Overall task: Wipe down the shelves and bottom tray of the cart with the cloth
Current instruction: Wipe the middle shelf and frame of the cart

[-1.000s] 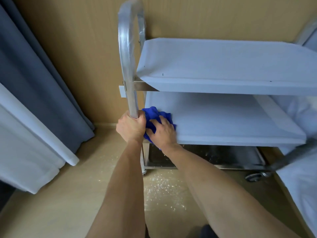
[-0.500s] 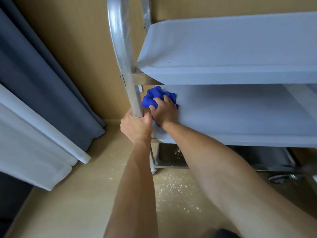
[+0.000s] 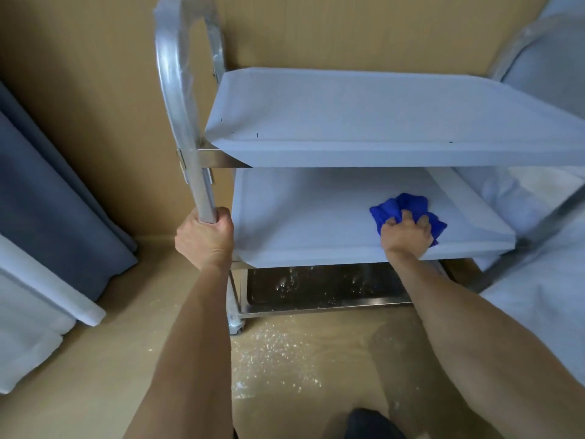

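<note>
A steel cart stands against the wall with a top shelf [image 3: 364, 122], a middle shelf [image 3: 300, 223] and a dark bottom tray [image 3: 316, 286] speckled with white crumbs. My left hand [image 3: 205, 239] grips the cart's upright handle post [image 3: 202, 191] at the left end. My right hand [image 3: 406, 234] holds a crumpled blue cloth [image 3: 402, 205] and presses it onto the right part of the middle shelf, near its front edge.
A grey curtain [image 3: 57, 198] and a white one [image 3: 34, 299] hang at the left. White bedding [image 3: 544, 296] lies right of the cart. Crumbs [image 3: 275, 353] are scattered on the tan floor in front of the cart. A cart wheel [image 3: 235, 326] sits at the near left corner.
My right hand has slid the blue cloth from the left end of the middle shelf across to its right part. My left hand stays on the handle post.
</note>
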`<control>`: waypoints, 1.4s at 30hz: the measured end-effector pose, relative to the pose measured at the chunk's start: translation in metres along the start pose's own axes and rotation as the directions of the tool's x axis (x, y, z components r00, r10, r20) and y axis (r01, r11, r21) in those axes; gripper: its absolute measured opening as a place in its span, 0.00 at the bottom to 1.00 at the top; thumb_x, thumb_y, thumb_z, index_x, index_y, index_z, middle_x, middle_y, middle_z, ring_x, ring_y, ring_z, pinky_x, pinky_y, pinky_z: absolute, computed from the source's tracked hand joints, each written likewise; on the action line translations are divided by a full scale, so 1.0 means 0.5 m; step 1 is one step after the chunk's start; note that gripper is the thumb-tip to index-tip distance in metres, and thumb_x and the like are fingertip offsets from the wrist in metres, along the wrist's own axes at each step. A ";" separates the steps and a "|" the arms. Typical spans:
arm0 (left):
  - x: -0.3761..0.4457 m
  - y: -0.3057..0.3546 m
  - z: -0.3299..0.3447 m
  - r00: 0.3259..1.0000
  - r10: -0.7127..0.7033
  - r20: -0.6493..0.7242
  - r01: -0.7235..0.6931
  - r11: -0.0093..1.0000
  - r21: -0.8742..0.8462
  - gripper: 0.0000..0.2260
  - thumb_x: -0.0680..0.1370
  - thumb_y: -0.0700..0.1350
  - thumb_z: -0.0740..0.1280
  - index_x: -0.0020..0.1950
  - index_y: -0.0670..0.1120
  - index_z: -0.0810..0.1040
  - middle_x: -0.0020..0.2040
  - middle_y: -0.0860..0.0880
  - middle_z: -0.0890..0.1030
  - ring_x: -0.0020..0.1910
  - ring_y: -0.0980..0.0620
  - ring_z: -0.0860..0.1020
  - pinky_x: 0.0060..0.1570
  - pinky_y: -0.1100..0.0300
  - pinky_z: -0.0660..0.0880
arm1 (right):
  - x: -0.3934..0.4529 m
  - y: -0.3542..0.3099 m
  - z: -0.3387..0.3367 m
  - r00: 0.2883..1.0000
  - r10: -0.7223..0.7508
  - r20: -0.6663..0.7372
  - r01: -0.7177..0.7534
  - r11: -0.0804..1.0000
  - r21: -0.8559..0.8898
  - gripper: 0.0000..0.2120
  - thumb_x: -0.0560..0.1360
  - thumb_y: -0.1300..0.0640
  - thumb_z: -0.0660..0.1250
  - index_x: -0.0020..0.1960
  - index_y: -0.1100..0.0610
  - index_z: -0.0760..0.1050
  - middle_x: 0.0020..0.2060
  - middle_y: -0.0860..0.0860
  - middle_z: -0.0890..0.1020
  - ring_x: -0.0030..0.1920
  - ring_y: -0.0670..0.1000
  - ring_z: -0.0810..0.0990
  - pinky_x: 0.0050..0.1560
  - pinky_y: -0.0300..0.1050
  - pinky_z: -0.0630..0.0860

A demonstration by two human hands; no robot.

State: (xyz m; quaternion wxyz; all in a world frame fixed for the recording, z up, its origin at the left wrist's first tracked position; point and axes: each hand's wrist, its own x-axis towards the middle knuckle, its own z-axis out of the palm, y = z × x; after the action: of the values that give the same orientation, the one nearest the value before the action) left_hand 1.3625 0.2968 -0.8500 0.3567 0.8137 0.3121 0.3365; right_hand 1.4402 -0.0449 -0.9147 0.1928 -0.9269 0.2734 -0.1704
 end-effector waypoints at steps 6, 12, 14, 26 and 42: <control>0.008 0.006 -0.015 0.998 -0.006 0.057 0.007 1.000 -0.006 0.13 0.72 0.48 0.64 0.32 0.43 0.69 0.26 0.50 0.66 0.28 0.47 0.67 0.29 0.61 0.57 | -0.238 -0.136 0.026 0.922 -0.387 -0.007 0.387 0.922 -0.002 0.27 0.75 0.45 0.52 0.64 0.59 0.76 0.67 0.67 0.72 0.66 0.67 0.71 0.65 0.61 0.69; 0.012 0.002 -0.027 0.994 -0.035 0.105 0.036 0.999 -0.009 0.13 0.70 0.51 0.63 0.31 0.44 0.69 0.26 0.49 0.69 0.28 0.43 0.70 0.33 0.57 0.64 | -0.465 -0.297 0.070 0.592 -0.784 0.187 0.782 0.615 0.103 0.36 0.76 0.40 0.49 0.80 0.55 0.50 0.77 0.64 0.55 0.77 0.64 0.54 0.76 0.61 0.55; 0.014 0.002 -0.032 0.994 -0.047 0.102 0.047 0.999 0.000 0.13 0.71 0.50 0.64 0.31 0.44 0.68 0.26 0.48 0.69 0.27 0.44 0.69 0.32 0.57 0.64 | -0.481 -0.307 0.087 0.620 -0.764 0.180 0.767 0.638 0.066 0.35 0.78 0.41 0.50 0.81 0.55 0.48 0.77 0.65 0.54 0.78 0.65 0.53 0.77 0.61 0.55; 0.000 0.012 -0.026 0.991 -0.080 0.111 0.076 0.996 0.040 0.13 0.72 0.52 0.63 0.34 0.45 0.72 0.29 0.49 0.72 0.31 0.42 0.74 0.35 0.56 0.68 | -0.431 -0.231 0.074 0.681 -0.718 0.144 0.713 0.695 0.093 0.38 0.72 0.49 0.74 0.76 0.49 0.59 0.76 0.58 0.63 0.77 0.59 0.60 0.76 0.58 0.59; 0.004 0.023 -0.037 0.966 -0.228 0.123 0.223 0.974 0.049 0.15 0.74 0.56 0.61 0.42 0.45 0.76 0.38 0.46 0.77 0.39 0.42 0.76 0.44 0.53 0.73 | -0.411 -0.236 0.058 0.777 -0.612 0.148 0.615 0.788 0.026 0.27 0.80 0.37 0.53 0.75 0.48 0.61 0.75 0.61 0.62 0.74 0.63 0.63 0.73 0.63 0.60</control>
State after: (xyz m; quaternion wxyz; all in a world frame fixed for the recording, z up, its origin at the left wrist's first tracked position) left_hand 1.3525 0.2988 -0.8308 0.3976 0.7990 0.3850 0.2353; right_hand 1.3415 0.1716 -0.9298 0.1354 -0.9776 -0.0562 -0.1512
